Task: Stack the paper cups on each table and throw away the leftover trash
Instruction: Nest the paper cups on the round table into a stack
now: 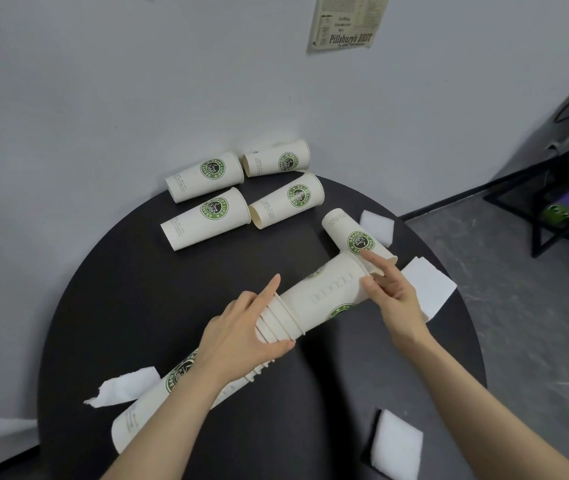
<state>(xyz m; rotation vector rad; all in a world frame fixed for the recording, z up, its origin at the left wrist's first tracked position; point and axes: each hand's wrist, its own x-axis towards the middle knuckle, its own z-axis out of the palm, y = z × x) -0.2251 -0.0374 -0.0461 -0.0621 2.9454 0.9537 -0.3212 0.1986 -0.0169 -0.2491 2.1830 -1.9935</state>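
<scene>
On the round black table a nested stack of white paper cups with green logos lies on its side across the middle. My left hand grips the stack at its ringed rims. My right hand holds the stack's far end with curled fingers, while its index finger touches a loose cup lying next to that end. Under my left forearm lies another cup. Several single cups lie on their sides at the back of the table.
White napkins lie scattered: one at the front left, one at the front right, one under my right hand, one at the back right. A grey wall stands behind the table. A black metal rack stands on the floor at right.
</scene>
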